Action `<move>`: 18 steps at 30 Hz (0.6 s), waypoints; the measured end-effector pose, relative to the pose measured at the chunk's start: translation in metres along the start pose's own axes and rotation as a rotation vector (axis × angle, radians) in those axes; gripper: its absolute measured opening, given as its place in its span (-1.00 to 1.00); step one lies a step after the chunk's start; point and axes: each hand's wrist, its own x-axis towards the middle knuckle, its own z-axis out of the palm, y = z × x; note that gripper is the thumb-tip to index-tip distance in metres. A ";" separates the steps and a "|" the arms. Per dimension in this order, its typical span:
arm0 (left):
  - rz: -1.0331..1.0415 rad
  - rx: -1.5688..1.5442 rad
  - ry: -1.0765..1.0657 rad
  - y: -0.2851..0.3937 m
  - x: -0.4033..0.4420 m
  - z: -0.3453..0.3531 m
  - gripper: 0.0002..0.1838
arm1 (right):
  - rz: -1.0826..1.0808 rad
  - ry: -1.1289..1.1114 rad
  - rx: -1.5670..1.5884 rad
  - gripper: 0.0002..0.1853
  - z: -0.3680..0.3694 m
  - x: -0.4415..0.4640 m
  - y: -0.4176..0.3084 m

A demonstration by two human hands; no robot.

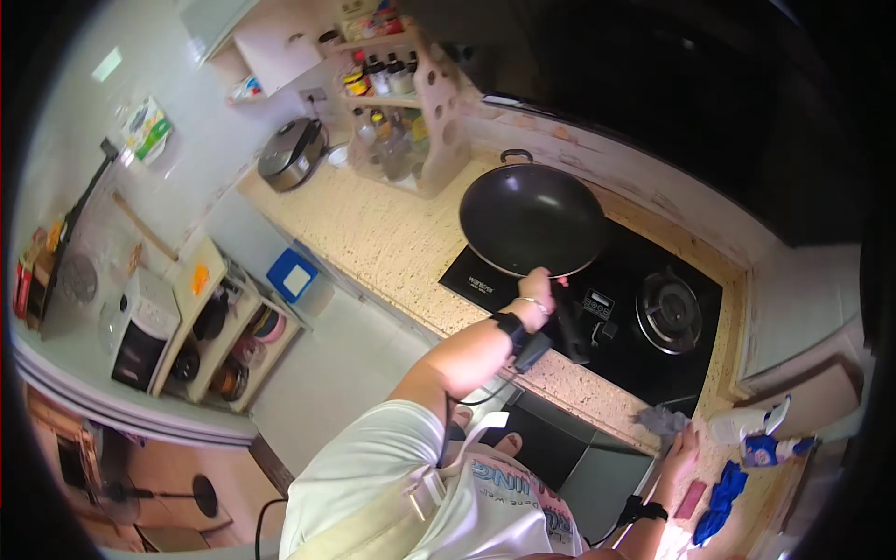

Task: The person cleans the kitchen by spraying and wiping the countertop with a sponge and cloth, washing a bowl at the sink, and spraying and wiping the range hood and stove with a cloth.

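A large black wok (532, 217) rests at the back left of the black glass stove (621, 359), its long handle pointing toward me. My left hand (536, 287) is at the wok's near rim beside the handle, fingers closed at the edge. My right hand (684, 448) is over the counter at the stove's front right corner, its fingers on a grey cloth (661, 421). Right of that hand lie a red sponge (690, 499) and a blue cloth (720, 502).
Spray bottles (751, 422) stand at the right end of the counter (373, 224). The right burner (668, 311) is uncovered. A bottle rack (411, 121) and rice cooker (292, 154) are at the back left. A blue-lidded bin (293, 276) and shelf unit (224, 336) stand left.
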 end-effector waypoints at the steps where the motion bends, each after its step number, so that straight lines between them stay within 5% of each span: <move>1: 0.004 0.059 0.002 0.020 -0.019 0.001 -0.80 | 0.021 0.130 0.259 -0.73 0.008 0.001 0.009; 4: -0.197 0.156 0.013 0.091 -0.072 0.000 -0.71 | 0.118 0.213 0.344 -0.76 0.002 0.010 0.024; 6: -0.540 0.022 -0.029 0.136 -0.078 -0.020 -0.65 | 0.266 0.230 0.421 -0.69 -0.006 0.017 0.023; 11: -0.369 0.067 -0.070 0.190 -0.167 -0.051 -0.56 | 0.423 0.345 0.867 -0.73 0.002 0.035 -0.004; 13: -0.344 0.039 -0.101 0.208 -0.221 -0.037 -0.56 | 0.613 0.450 1.282 -0.65 0.018 0.041 -0.034; 18: -0.299 -0.120 -0.270 0.248 -0.299 -0.060 -0.27 | 0.389 0.205 1.664 -0.57 0.013 0.047 -0.161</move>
